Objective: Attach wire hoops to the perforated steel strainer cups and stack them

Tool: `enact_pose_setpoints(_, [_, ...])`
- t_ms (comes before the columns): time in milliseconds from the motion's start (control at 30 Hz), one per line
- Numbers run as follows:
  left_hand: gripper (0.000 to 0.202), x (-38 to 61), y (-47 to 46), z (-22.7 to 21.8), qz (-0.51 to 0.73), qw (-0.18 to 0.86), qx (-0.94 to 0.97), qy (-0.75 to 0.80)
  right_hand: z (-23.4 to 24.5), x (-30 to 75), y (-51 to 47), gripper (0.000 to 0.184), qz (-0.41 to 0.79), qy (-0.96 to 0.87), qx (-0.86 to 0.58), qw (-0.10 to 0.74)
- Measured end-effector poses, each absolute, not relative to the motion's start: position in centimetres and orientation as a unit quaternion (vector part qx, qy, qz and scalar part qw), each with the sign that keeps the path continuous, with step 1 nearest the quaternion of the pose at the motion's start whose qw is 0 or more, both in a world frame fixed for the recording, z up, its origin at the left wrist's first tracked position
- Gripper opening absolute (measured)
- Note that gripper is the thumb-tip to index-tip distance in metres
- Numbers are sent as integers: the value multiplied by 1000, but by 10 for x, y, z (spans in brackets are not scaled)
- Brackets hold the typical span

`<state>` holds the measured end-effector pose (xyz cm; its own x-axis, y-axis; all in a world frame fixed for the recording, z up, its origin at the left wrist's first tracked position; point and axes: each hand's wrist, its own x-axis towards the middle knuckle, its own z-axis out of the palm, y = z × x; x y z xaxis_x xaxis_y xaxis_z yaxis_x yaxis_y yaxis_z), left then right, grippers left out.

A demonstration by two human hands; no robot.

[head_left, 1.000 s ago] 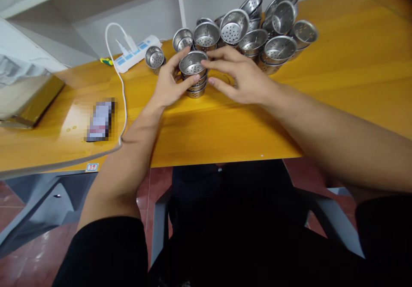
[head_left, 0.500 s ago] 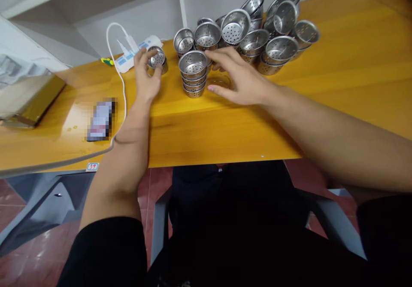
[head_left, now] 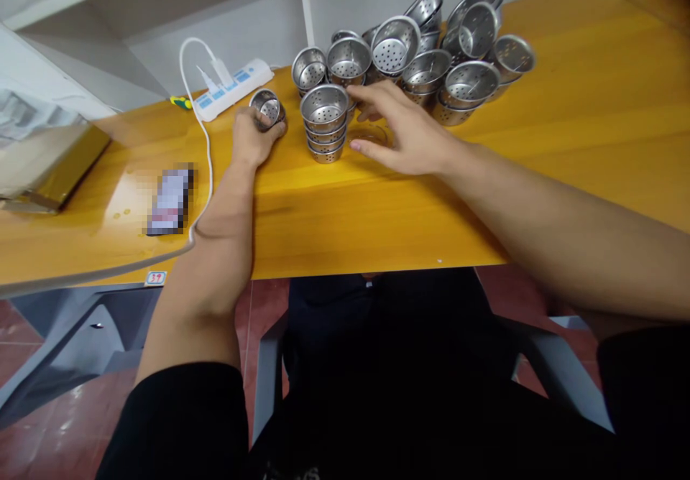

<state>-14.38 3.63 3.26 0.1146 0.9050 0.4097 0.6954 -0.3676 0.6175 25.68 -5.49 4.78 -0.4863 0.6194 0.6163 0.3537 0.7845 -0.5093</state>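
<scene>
My left hand (head_left: pixel 252 135) is wrapped around a small perforated metal cup (head_left: pixel 268 107) on the table, its mouth tilted a little. In front of the larger group, a stack of several perforated metal cups (head_left: pixel 324 113) stands upright, one nested in another. Just right of that stack, my right hand (head_left: pixel 391 124) is held with thumb and fingers apart and nothing between them; its index fingertip is close to the top cup's rim, and I cannot tell if they touch. Behind it, more perforated cups (head_left: pixel 425 70) sit in stacks, some leaning.
A white power strip (head_left: pixel 237 90) with a plugged-in cable (head_left: pixel 209 157) lies behind my left hand. The cable runs down past my left forearm. A phone (head_left: pixel 170 201), a cardboard box (head_left: pixel 48 157) and a yellow-green object (head_left: pixel 181 103) are on the left of the wooden table (head_left: pixel 366 228).
My left hand has come down and closed around the small cup, which has shifted slightly right and toward me. My right hand has stayed almost still.
</scene>
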Motion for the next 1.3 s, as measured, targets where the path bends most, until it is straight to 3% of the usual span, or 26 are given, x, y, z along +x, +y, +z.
enact_pose_setpoints(133, [58, -136, 29, 39, 448, 95, 654, 602, 51, 256, -57, 90, 185, -838, -305, 413])
enact_pose_setpoints(400, [82, -157, 58, 29, 489, 64, 629, 601, 47, 254, -61, 54, 177, -887, -265, 335])
enact_pose_setpoints(500, [103, -150, 51, 47, 535, 37, 626, 567, 45, 251, -62, 55, 186, -900, -252, 304])
enact_pose_setpoints(600, [111, -128, 23, 78, 599, 25, 614, 514, 38, 245, -61, 67, 185, -915, -237, 270])
enact_pose_setpoints(767, [74, -71, -44, 114, 484, 109, 739, 455, 29, 236, -55, 70, 173, -920, -257, 241])
enact_pose_setpoints(1000, [60, -24, -77, 118, 429, 116, 799, 406, 52, 250, -53, 40, 143, -858, -362, 335])
enact_pose_setpoints(1100, [54, -27, -71, 105, 397, 126, 830, 370, 67, 264, -54, 28, 139, -795, -402, 433])
enact_pose_setpoints(1200, [50, -32, -61, 84, 357, 137, 870, 311, 76, 274, -54, 36, 162, -763, -383, 495])
enact_pose_setpoints(1300, [49, -35, -50, 63, 339, 135, 883, 296, 76, 279, -53, 48, 176, -812, -325, 452])
